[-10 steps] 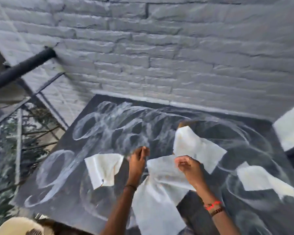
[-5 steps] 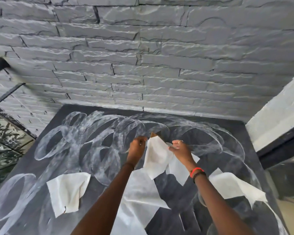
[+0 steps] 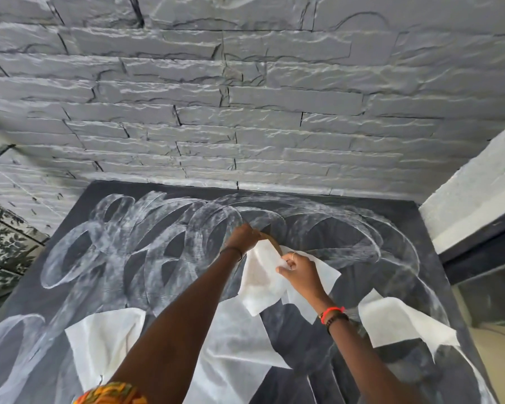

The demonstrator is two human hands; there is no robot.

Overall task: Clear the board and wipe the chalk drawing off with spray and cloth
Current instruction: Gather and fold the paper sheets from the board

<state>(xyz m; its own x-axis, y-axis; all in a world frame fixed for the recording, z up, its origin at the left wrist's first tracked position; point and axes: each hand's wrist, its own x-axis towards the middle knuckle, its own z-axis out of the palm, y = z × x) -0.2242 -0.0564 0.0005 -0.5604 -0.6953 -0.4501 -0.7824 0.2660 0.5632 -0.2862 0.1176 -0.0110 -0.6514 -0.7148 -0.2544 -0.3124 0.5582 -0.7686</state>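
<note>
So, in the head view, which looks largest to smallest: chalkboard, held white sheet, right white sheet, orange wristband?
1. chalkboard
2. held white sheet and right white sheet: alike, not ranked
3. orange wristband

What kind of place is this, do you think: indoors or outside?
Probably a balcony or terrace, though I cannot be sure. A large black chalkboard stands against a rough grey brick wall, and at the left edge green foliage shows behind what looks like glass.

A grey, rough-faced stone-brick wall (image 3: 245,112) fills the back. To its right juts a white plastered ledge (image 3: 473,205); to its left, leafy green foliage (image 3: 3,243) shows behind glass.
</note>
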